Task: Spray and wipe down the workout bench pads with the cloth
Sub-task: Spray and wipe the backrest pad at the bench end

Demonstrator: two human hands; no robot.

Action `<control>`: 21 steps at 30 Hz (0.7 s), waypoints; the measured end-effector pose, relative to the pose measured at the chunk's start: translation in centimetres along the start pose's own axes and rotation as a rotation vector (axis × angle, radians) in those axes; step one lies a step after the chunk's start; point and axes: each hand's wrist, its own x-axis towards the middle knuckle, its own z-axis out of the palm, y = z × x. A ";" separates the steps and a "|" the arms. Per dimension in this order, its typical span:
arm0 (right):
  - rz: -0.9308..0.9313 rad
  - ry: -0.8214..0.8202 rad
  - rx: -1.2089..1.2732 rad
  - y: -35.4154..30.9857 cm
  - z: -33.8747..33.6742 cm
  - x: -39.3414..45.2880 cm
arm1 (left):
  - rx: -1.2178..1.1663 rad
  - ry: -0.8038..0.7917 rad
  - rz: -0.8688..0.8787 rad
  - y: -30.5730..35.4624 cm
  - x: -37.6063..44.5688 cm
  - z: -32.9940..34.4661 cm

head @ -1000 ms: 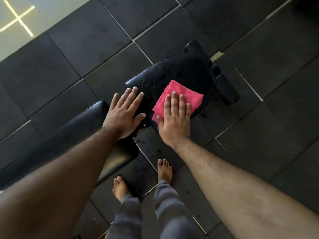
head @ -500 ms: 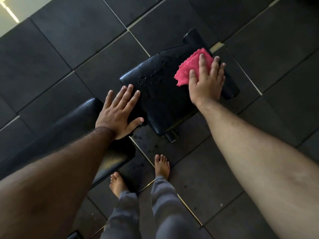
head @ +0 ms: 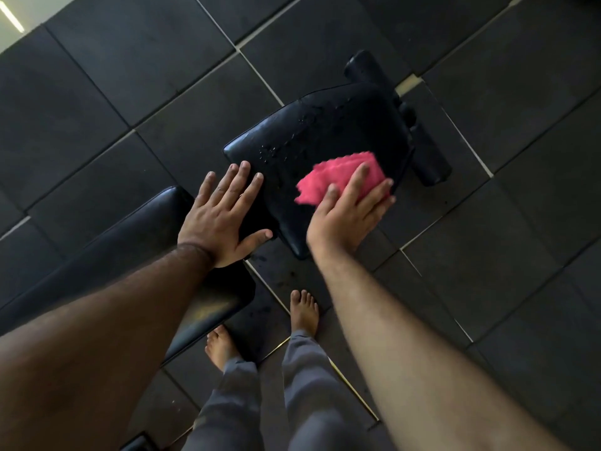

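A black seat pad [head: 325, 131] with spray droplets on its upper surface lies in the middle of the head view. My right hand [head: 348, 213] presses a crumpled pink cloth [head: 328, 180] flat onto the pad's near right part. My left hand [head: 221, 216] rests palm down with fingers spread across the gap between the seat pad and the long black back pad [head: 130, 236], which runs off to the lower left. No spray bottle is in view.
Dark rubber floor tiles [head: 162, 76] surround the bench. A black roller and frame bar [head: 426, 154] stick out at the seat pad's far right. My bare feet [head: 302, 310] stand close under the bench's near side.
My right hand dragged the cloth from the pad's far right corner back toward me along the right side. The left hand stayed planted.
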 end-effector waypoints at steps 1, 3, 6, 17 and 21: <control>0.028 0.024 -0.017 -0.3 -0.4 2.0 | -0.004 -0.004 0.001 0.0 0.0 0.0; 0.060 0.038 -0.041 -0.7 -1.4 6.3 | -0.011 -0.005 0.004 -0.1 0.0 0.1; 0.001 0.003 -0.048 -1.0 -2.4 10.8 | -0.007 -0.005 0.007 -0.2 0.0 0.3; -0.269 -0.117 -0.171 4.0 0.8 -8.3 | -0.002 0.025 0.010 -0.1 0.2 0.6; -0.194 -0.046 -0.165 1.6 -0.2 -2.2 | -0.015 0.036 0.009 -0.2 0.1 0.6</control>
